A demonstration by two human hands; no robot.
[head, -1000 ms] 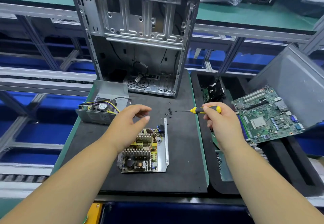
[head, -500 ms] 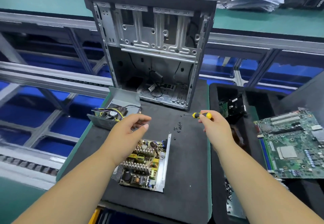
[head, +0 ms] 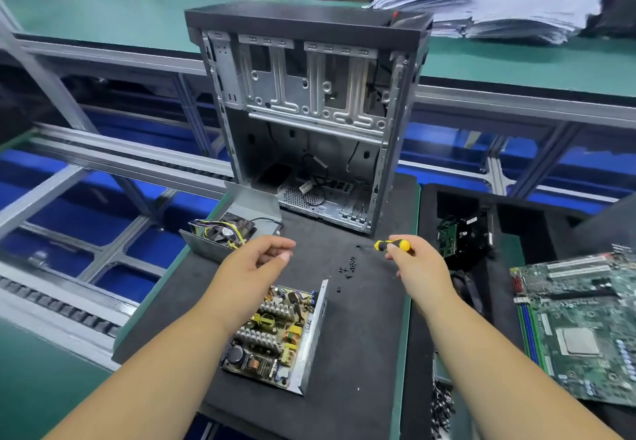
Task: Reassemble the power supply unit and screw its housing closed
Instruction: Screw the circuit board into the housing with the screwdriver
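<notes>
Right hand [head: 418, 264] grips the screwdriver [head: 392, 245] above the loose screws [head: 347, 267], left hand [head: 253, 264] hovers loosely curled, holding nothing, over the circuit board [head: 272, 333].

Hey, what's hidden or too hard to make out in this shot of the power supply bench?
Head view only:
- Loose screws: too small to count or tell types.
- Left hand fingertips: curled away, a pinched screw cannot be ruled out.
- Screwdriver: right hand covers part of the handle.
- Motherboard: cut off by the right edge.
</notes>
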